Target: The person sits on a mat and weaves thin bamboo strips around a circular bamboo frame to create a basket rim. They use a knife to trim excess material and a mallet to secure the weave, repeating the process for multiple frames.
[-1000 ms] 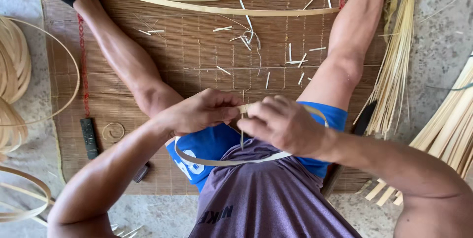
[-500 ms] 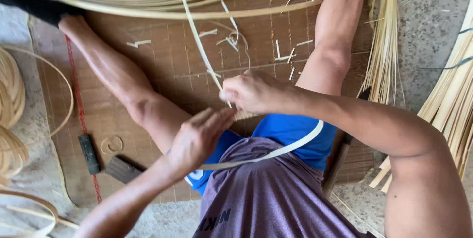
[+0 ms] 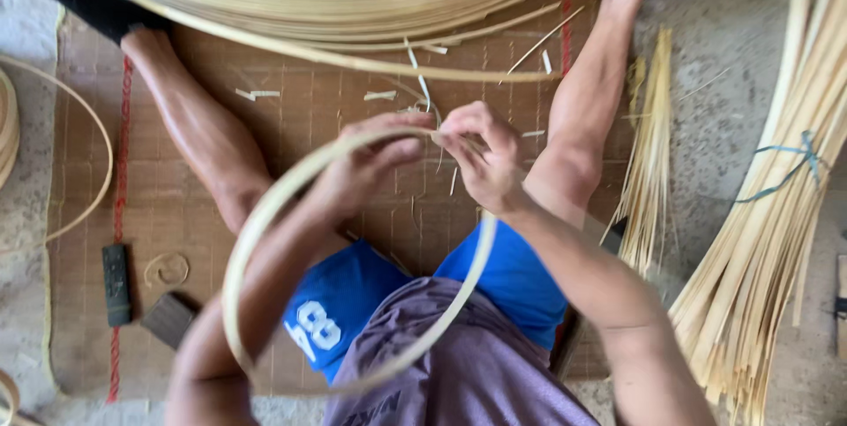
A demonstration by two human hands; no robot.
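Seen from above, a seated person's left hand [image 3: 366, 166] and right hand [image 3: 481, 157] pinch the top of a bamboo hoop [image 3: 256, 232] where its ends meet. The hoop stands over the lap, above a woven mat [image 3: 353, 205]. Bundled strips [image 3: 759, 241] lie beyond the mat's right edge.

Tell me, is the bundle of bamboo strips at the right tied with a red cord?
No, the bundle of bamboo strips is tied with a thin blue-green cord, not a red one.

both hands [image 3: 432, 161] pinching bamboo hoop [image 3: 265, 214], woven mat [image 3: 353, 170]
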